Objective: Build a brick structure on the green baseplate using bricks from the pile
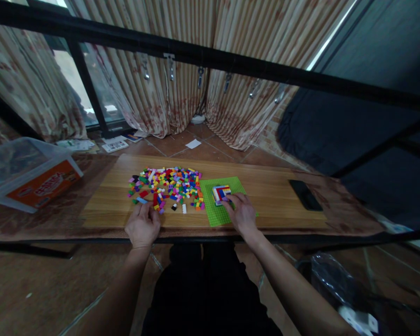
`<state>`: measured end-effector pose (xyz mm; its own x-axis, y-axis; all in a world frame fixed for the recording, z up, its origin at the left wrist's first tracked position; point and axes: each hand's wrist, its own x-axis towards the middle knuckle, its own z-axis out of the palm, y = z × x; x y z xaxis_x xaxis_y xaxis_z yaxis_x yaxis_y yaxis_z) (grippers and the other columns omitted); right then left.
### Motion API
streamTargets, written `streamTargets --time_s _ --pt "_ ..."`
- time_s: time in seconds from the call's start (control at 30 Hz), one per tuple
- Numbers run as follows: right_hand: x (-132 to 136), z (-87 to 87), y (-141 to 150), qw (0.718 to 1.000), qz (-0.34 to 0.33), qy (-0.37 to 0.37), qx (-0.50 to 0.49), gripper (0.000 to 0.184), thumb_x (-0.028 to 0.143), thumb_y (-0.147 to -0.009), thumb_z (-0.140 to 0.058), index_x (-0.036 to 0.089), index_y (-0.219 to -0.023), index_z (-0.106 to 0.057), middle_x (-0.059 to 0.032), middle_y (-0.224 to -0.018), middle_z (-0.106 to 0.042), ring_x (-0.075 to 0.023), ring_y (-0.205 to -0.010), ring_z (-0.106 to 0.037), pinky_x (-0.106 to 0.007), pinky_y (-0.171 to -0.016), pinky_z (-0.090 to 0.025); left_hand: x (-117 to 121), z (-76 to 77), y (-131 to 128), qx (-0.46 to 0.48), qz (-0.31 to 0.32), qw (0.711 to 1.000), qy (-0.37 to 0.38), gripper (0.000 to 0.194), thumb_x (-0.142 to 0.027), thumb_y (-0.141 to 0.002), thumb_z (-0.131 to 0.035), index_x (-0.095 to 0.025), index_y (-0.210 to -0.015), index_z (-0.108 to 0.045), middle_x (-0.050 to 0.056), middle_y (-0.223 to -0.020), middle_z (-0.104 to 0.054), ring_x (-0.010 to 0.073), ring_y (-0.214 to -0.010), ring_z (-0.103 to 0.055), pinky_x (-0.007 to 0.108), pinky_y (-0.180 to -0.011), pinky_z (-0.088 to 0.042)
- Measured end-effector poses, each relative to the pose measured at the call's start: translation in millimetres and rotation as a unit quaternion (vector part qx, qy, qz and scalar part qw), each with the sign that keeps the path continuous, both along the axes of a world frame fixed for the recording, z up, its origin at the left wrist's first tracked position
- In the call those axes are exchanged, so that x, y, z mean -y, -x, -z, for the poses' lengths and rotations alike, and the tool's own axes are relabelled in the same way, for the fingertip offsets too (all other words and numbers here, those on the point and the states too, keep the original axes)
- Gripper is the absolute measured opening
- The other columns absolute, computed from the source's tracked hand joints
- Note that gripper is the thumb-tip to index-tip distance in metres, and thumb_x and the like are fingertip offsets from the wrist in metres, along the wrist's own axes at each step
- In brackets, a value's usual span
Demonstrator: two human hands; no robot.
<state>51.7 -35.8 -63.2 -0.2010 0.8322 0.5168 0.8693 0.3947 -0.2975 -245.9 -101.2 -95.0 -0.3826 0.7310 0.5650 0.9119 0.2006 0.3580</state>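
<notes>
My left hand rests at the front edge of a spread heap of small colourful toy bricks. Its fingers curl downward beside a light blue brick and some red and yellow bricks; whatever lies under the fingertips is hidden. On a green studded baseplate stands a small square brick build, with white sides and red, yellow and blue bricks on top. My right hand reaches over the baseplate, thumb and fingers closed at the build's right front corner, on a small bluish-purple toy brick.
The bricks and baseplate lie on a wooden board. A black phone lies at its right end. To the left stands a clear plastic box with an orange label. A dark metal bar with hanging clips crosses above the far side.
</notes>
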Motion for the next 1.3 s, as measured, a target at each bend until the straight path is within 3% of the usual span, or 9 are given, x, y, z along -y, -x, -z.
streamTargets --time_s 0.47,0.77,1.03,1.3 --pt "3.2 13.8 6.8 0.990 0.031 -0.008 -0.134 0.033 0.049 -0.087 -0.057 0.022 -0.094 -0.075 -0.0082 -0.098 -0.068 -0.0220 -0.092 -0.059 -0.035 -0.080 -0.047 -0.4 1.5 0.3 0.003 -0.007 1.000 0.007 0.025 -0.023 -0.083 -0.049 -0.017 -0.098 -0.069 0.007 -0.089 -0.067 0.0205 -0.078 -0.060 0.029 -0.065 -0.040" --pt "0.8 21.6 7.2 0.993 0.043 -0.047 -0.103 0.028 0.046 -0.085 -0.061 0.023 -0.093 -0.075 -0.0083 -0.100 -0.069 -0.0227 -0.094 -0.058 -0.038 -0.083 -0.046 0.4 0.6 -0.2 0.011 -0.005 1.000 0.014 0.025 -0.022 -0.083 -0.050 -0.018 -0.100 -0.068 0.007 -0.090 -0.066 0.0207 -0.079 -0.059 0.030 -0.065 -0.040" --pt "0.8 14.9 2.7 0.992 0.039 -0.028 -0.114 0.031 0.048 -0.084 -0.061 0.023 -0.096 -0.073 -0.0086 -0.103 -0.068 -0.0237 -0.097 -0.058 -0.039 -0.086 -0.046 0.4 -0.6 -1.0 0.024 -0.005 1.000 0.020 0.026 -0.024 -0.084 -0.048 -0.018 -0.100 -0.068 0.007 -0.092 -0.067 0.0207 -0.080 -0.059 0.030 -0.066 -0.039" --pt "-9.0 9.7 2.4 0.965 0.060 0.056 -0.250 0.044 0.050 -0.087 -0.049 0.015 -0.109 -0.065 -0.0145 -0.106 -0.066 -0.0247 -0.092 -0.060 -0.042 -0.082 -0.048 0.6 -2.6 -1.6 0.031 0.005 0.999 0.015 0.026 -0.022 -0.083 -0.047 -0.018 -0.099 -0.067 0.008 -0.090 -0.065 0.0212 -0.081 -0.058 0.030 -0.068 -0.040"
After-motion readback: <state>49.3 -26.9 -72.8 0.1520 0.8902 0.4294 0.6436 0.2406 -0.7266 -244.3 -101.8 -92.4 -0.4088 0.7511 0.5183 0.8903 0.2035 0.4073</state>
